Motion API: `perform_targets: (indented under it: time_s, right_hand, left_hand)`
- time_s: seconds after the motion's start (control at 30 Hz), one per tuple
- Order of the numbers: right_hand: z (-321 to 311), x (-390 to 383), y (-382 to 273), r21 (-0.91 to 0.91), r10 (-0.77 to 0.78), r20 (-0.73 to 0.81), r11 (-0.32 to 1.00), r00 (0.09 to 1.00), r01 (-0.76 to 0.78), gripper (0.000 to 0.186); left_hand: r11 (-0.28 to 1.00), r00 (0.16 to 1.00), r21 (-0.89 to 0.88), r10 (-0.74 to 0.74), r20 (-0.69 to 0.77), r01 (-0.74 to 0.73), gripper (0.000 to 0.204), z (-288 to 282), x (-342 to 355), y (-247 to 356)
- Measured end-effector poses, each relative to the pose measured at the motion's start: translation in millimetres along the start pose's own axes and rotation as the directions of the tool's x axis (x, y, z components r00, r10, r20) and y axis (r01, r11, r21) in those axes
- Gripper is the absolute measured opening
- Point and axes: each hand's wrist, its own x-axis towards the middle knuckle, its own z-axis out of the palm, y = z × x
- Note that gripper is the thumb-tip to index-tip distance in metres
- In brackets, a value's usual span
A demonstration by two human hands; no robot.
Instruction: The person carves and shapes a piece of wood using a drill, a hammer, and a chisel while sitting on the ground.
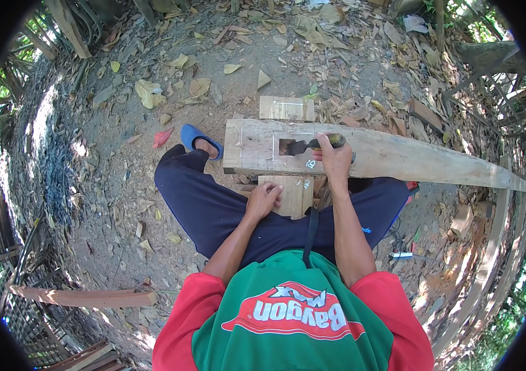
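In my right hand (336, 159) is a chisel (299, 147) with a dark and yellowish handle. Its wide blade points left, at the right side of a rectangular cut-out (285, 146) in a thick wooden beam (393, 151). White layout lines surround the cut-out. My left hand (265, 198) rests by my thigh at the left edge of a short board (291, 191) on my side of the beam. Its fingers are curled together, and whatever they hold, if anything, is hidden. Another end of pale board (281, 107) shows beyond the beam.
My legs are spread on the near side of the beam, with a blue clog (201, 141) by its left end. The beam runs far right toward wooden rails (492, 247). A curved plank (83, 297) lies lower left. Dry leaves and wood scraps (425, 115) litter the dirt.
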Motion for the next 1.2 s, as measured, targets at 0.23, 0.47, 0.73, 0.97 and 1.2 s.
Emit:
perform_targets:
  time_s: [0.23,0.47,0.73,0.97,1.2]
  right_hand:
    - [2.1,22.2,-4.0,-0.115,0.004,0.09,0.993,0.996,0.007,0.033]
    - [-1.6,51.2,1.2,-0.076,0.095,0.242,0.994,0.966,-0.079,0.032]
    - [-11.6,44.7,34.9,0.193,0.186,0.107,0.96,0.977,-0.204,0.036]
    - [-18.7,25.7,47.2,0.436,0.26,0.081,0.859,0.962,-0.269,0.031]
    - [-80.8,2.4,20.7,0.773,0.281,0.032,0.601,0.959,-0.202,0.035]
  left_hand:
    - [1.0,1.0,-0.029,0.004,-0.003,-0.004,0.037,0.2,0.4,-1.0]
    - [1.0,1.0,-0.019,-0.015,-0.004,0.015,0.035,-0.1,1.3,1.5]
    - [0.999,0.999,-0.01,-0.043,-0.009,0.043,0.035,3.0,4.4,4.2]
    - [0.996,0.999,-0.077,-0.035,0.004,0.035,0.034,-0.9,2.5,-6.5]
    - [0.998,0.999,0.032,0.047,-0.024,-0.047,0.037,1.2,-8.7,6.7]
